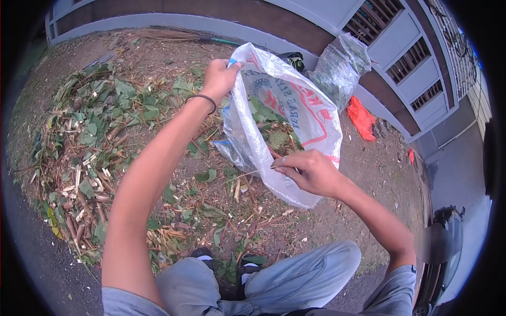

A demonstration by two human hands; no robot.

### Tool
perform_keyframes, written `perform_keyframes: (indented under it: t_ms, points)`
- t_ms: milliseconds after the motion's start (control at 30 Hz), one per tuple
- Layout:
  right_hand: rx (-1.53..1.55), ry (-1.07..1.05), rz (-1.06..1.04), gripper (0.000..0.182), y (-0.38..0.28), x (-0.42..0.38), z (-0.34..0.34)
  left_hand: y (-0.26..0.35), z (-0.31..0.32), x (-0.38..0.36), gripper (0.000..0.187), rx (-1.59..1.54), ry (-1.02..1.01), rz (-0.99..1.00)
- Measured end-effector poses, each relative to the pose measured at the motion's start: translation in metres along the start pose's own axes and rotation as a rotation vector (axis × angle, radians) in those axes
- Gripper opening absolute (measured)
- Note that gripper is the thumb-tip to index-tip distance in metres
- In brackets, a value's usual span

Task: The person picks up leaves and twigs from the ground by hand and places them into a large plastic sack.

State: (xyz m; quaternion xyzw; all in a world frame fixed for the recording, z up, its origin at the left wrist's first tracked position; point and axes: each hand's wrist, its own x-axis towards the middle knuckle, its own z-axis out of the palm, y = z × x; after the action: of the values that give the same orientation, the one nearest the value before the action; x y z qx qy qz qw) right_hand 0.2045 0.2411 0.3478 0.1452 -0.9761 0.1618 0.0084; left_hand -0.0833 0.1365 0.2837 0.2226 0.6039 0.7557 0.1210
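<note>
White woven sack (284, 113) with red print hangs open between a crouching person's hands above bare ground. The left hand (220, 78) has its fingers clamped on the upper rim; the right hand (311, 171) pinches the lower edge shut between thumb and fingers. Some green leaves already lie inside the sack, which looks only partly filled. A wide heap of cut leaves and stalks (89, 142) remains on the ground just beside it, apparently the larger share. A stuffed clear bag (340, 66) rests by the wall.

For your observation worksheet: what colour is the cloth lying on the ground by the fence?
The cloth is bright orange-red, seen in the head view, its only view.
</note>
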Motion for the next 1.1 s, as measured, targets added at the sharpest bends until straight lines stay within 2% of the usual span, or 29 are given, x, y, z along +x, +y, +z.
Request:
perform_keyframes:
  t_ms: [167,200,267,300,333,433,500,533,633,700,733,800,833,867,900,933,967,1033,1067,1100]
  points:
    - [0.577,0.665,0.481,0.028,0.040,0.024,-0.046,-0.011,-0.016,-0.001,0.028,0.063,-0.034,-0.017]
    - [0.577,0.664,0.477,0.028,0.048,0.029,-0.049,-0.008,-0.019,-0.001,0.027,0.050,-0.082,-0.086]
    - [0.772,0.950,0.600,0.026,0.064,0.039,-0.046,0.000,-0.023,-0.004,0.028,0.037,-0.122,-0.152]
    - [0.710,0.937,0.618,0.026,0.073,0.044,-0.037,0.004,-0.021,-0.006,0.025,0.027,-0.093,-0.122]
    - [0.567,0.781,0.598,0.027,0.078,0.043,-0.027,0.006,-0.018,-0.007,0.024,0.015,-0.066,-0.094]
    - [-0.510,0.275,0.421,0.027,0.108,0.035,0.027,0.008,-0.015,-0.005,0.023,-0.027,-0.090,-0.145]
    - [-0.562,-0.039,0.558,0.027,0.109,0.032,0.053,0.012,-0.013,-0.006,0.025,-0.033,-0.103,-0.190]
    - [-0.563,-0.041,0.555,0.027,0.118,0.031,0.065,0.014,-0.012,-0.007,0.029,-0.036,-0.114,-0.238]
    - [-0.438,-0.074,0.642,0.026,0.135,0.039,0.080,0.015,-0.008,-0.017,0.027,-0.075,-0.104,-0.207]
    - [0.361,0.213,0.894,0.023,0.130,0.056,0.063,0.008,-0.009,-0.021,0.027,-0.016,-0.082,-0.175]
    - [0.364,0.205,0.893,0.023,0.128,0.063,0.056,0.003,-0.009,-0.022,0.027,0.038,-0.071,-0.138]
    - [0.927,0.439,0.920,0.018,0.122,0.074,0.041,-0.009,-0.006,-0.021,0.027,-0.011,-0.070,-0.144]
    - [0.926,0.441,0.922,0.018,0.116,0.081,0.034,-0.010,-0.004,-0.022,0.028,0.043,-0.075,-0.119]
    - [1.061,0.526,0.907,0.018,0.106,0.089,0.029,-0.014,-0.002,-0.021,0.029,0.098,-0.082,-0.091]
    - [1.196,0.610,0.886,0.018,0.097,0.095,0.023,-0.019,0.004,-0.021,0.042,0.077,-0.057,0.014]
    - [1.196,0.610,0.884,0.018,0.088,0.098,0.016,-0.019,0.007,-0.021,0.042,0.078,-0.056,0.016]
    - [1.194,0.663,0.758,0.018,0.078,0.101,0.008,-0.008,0.010,-0.029,0.052,0.204,-0.011,0.098]
    - [1.144,0.750,0.569,0.020,0.063,0.104,-0.007,0.022,0.008,-0.052,0.081,0.264,-0.139,-0.047]
    - [1.147,0.746,0.569,0.020,0.057,0.105,-0.015,0.031,0.005,-0.056,0.081,0.266,-0.136,-0.050]
    - [1.073,0.801,0.517,0.020,0.053,0.105,-0.021,0.037,0.001,-0.060,0.085,0.281,-0.284,-0.133]
